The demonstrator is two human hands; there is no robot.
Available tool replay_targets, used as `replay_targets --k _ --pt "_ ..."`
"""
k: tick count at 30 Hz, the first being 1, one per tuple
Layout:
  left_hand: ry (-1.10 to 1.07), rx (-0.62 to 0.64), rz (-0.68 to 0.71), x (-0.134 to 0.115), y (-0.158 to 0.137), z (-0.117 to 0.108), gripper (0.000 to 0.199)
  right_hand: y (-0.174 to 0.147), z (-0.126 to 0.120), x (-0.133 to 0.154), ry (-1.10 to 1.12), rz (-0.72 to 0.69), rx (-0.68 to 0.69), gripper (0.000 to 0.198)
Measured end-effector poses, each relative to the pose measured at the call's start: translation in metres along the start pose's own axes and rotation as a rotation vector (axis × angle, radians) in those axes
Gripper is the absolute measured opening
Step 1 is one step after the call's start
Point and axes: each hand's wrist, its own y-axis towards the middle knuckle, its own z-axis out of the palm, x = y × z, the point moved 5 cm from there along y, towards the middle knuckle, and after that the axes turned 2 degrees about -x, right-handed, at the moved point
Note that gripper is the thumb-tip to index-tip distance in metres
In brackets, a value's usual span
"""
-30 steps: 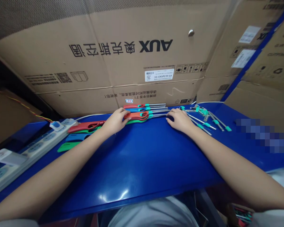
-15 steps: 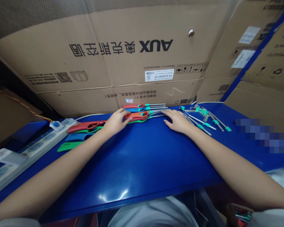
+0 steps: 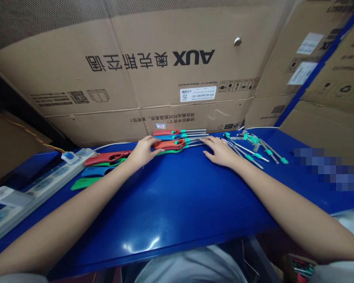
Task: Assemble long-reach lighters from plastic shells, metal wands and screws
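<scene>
A stack of long-necked gas lighters lies on the blue table, with an orange lighter point(image 3: 169, 144) in front, a blue lighter point(image 3: 166, 137) and a red lighter point(image 3: 165, 133) behind, and a green one under the orange. My left hand point(image 3: 142, 152) is closed on the handle end of the orange lighter, thumb and fingers on either side. At the other end, my right hand point(image 3: 222, 152) rests with fingers stretched out and thumb apart, fingertips touching the metal tubes. Beside it lie loose metal tubes with teal collars point(image 3: 256, 147).
More lighter handles lie at the left: red point(image 3: 106, 158), blue point(image 3: 97, 171) and green point(image 3: 84, 182). Alongside runs a white power strip point(image 3: 51, 181) with plugs. A large cardboard sheet point(image 3: 153, 90) stands along the back. A box of parts point(image 3: 302, 267) sits below the table at lower right.
Almost nothing differs. My left hand and the lighters have shifted very slightly left; my right hand keeps its place at the metal tubes.
</scene>
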Motion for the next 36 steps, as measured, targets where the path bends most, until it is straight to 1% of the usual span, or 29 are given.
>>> replay_targets --k 5,11,15,19,23,26,28,29,30,31,32,33,34,35,36 --pt "-0.009 0.023 -0.037 0.004 -0.001 -0.005 0.038 -0.001 0.0 0.002 0.01 -0.026 -0.002 0.053" --pt "-0.028 0.037 -0.088 0.008 -0.004 -0.005 0.043 -0.001 -0.001 0.003 0.027 -0.051 -0.028 0.051" --pt "-0.038 0.035 -0.103 0.005 -0.008 -0.005 0.047 -0.001 -0.001 0.004 0.039 -0.081 -0.042 0.048" --pt "-0.039 0.026 -0.106 0.001 -0.009 -0.007 0.046 -0.001 -0.003 0.006 0.05 -0.089 -0.058 0.048" --pt "-0.019 -0.015 -0.113 -0.002 -0.009 -0.01 0.045 -0.002 -0.007 0.009 0.062 -0.103 -0.095 0.043" --pt "0.037 -0.071 -0.067 -0.004 -0.01 -0.021 0.042 -0.003 -0.014 0.012 0.091 -0.137 -0.148 0.035" --pt "0.071 -0.113 -0.052 -0.001 -0.011 -0.035 0.037 -0.003 -0.018 0.013 0.121 -0.143 -0.163 0.03" --pt "0.093 -0.126 -0.073 0.005 -0.012 -0.043 0.036 -0.004 -0.021 0.014 0.138 -0.139 -0.163 0.029" --pt "0.128 -0.138 -0.123 0.014 -0.013 -0.052 0.037 -0.004 -0.023 0.014 0.155 -0.132 -0.163 0.029" --pt "0.167 -0.112 -0.189 0.025 -0.015 -0.061 0.04 -0.005 -0.026 0.015 0.166 -0.127 -0.165 0.03" --pt "0.209 -0.033 -0.257 0.038 -0.018 -0.067 0.047 -0.005 -0.029 0.016 0.171 -0.126 -0.173 0.033" --pt "0.249 0.079 -0.326 0.052 -0.021 -0.073 0.056 -0.006 -0.032 0.018 0.171 -0.133 -0.186 0.035" --pt "0.257 0.154 -0.362 0.064 -0.025 -0.079 0.062 -0.006 -0.035 0.021 0.167 -0.145 -0.2 0.036" --pt "0.247 0.234 -0.389 0.076 -0.03 -0.084 0.063 -0.007 -0.038 0.023 0.162 -0.16 -0.212 0.037" --pt "0.2 0.376 -0.414 0.086 -0.036 -0.085 0.06 -0.008 -0.04 0.026 0.155 -0.176 -0.223 0.037"
